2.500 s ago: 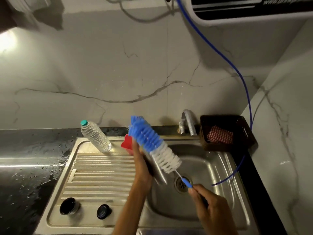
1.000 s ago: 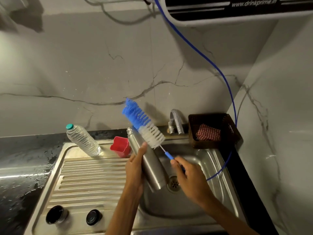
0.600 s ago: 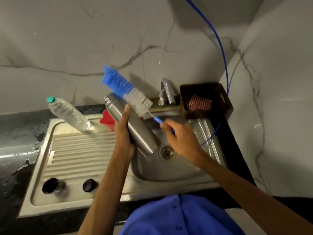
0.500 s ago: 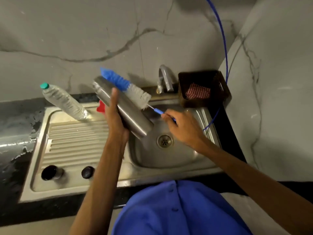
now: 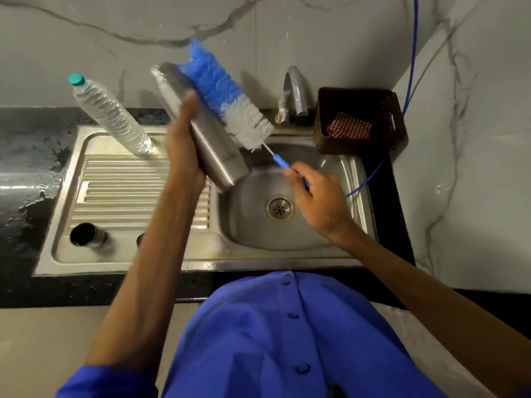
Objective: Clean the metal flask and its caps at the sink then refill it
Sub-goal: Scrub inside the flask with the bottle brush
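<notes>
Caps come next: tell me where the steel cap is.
The steel cap stands at the drainboard's front left corner, left of the left arm.

One flask (image 5: pixel 201 130), one brush (image 5: pixel 227 96), one plastic bottle (image 5: pixel 110 114) and one basket (image 5: pixel 359 122) holding one cloth (image 5: pixel 349 129). Two caps show on the drainboard's near edge: one (image 5: pixel 87 235) in full, one (image 5: pixel 140 239) mostly hidden. One tap (image 5: pixel 293 94), one hose (image 5: pixel 413 53).
</notes>
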`<state>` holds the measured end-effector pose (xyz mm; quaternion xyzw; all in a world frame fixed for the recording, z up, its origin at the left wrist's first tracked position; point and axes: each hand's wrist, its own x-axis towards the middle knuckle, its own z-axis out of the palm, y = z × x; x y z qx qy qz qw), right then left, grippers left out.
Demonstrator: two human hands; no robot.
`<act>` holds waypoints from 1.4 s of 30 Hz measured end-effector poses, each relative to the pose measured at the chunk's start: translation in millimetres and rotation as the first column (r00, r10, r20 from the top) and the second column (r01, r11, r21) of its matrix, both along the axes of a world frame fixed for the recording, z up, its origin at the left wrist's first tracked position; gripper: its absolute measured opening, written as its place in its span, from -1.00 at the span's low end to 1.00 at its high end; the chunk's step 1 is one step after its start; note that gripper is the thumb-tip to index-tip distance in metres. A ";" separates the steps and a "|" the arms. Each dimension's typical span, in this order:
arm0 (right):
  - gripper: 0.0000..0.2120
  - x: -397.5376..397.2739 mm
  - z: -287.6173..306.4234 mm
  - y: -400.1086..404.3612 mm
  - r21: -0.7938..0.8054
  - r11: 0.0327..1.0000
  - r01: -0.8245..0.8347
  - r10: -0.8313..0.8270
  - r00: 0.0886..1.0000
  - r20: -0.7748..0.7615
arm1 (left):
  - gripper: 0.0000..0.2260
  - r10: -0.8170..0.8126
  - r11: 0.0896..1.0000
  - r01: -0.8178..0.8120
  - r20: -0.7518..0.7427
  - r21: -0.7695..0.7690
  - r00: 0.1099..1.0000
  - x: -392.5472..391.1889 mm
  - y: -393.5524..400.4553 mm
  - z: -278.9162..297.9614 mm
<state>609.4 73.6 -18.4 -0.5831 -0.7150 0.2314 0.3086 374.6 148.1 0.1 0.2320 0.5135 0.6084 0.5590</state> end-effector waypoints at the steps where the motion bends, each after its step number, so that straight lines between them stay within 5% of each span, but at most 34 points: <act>1: -0.75 2.9 0.1 -6.4 0.014 1.000 -0.021 0.021 1.000 -0.007 | -0.38 0.084 0.996 -0.084 0.034 0.008 0.996 -15.4 4.5 3.1; 4: -0.74 -3.5 1.2 -11.0 0.040 0.998 -0.039 0.038 0.999 0.021 | -0.43 0.137 0.989 -0.145 0.166 0.033 0.977 -30.4 11.1 5.8; 9: -0.74 -40.6 -4.1 8.9 -0.020 1.000 -0.019 0.019 1.000 0.010 | -0.40 -0.168 0.985 0.170 0.101 -0.014 0.981 8.4 -22.2 -15.9; 16: -0.65 -17.6 -9.3 -20.7 -0.043 0.992 -0.120 0.123 0.990 0.075 | -0.62 0.309 0.950 -0.303 0.088 -0.082 0.947 -47.1 -10.9 -10.6; 22: -0.72 -59.6 -4.8 2.3 -0.077 0.995 -0.069 0.069 0.998 0.000 | -0.39 -0.010 1.000 0.007 0.233 0.016 0.972 4.0 -34.4 -42.2; 27: -0.67 -35.4 -15.1 -1.8 -0.078 0.995 -0.062 0.068 0.995 0.075 | -0.21 0.262 0.965 -0.255 0.144 -0.066 0.954 -25.8 -22.4 -42.1; 32: -0.69 -29.6 -35.8 -30.9 -0.172 0.981 -0.090 0.108 0.989 0.098 | -0.48 0.576 0.817 -0.557 0.230 -0.147 0.784 -79.2 -5.3 -46.2; 37: -0.70 -63.8 -41.1 -4.9 -0.191 0.976 -0.103 0.144 0.965 0.218 | -0.46 0.432 0.901 -0.399 0.275 -0.169 0.859 -28.2 -37.0 -54.6; 42: -0.69 -74.0 -36.1 18.3 -0.252 0.964 -0.087 0.170 0.929 0.328 | -0.46 0.408 0.899 -0.385 0.079 -0.209 0.909 -40.3 -54.7 -59.4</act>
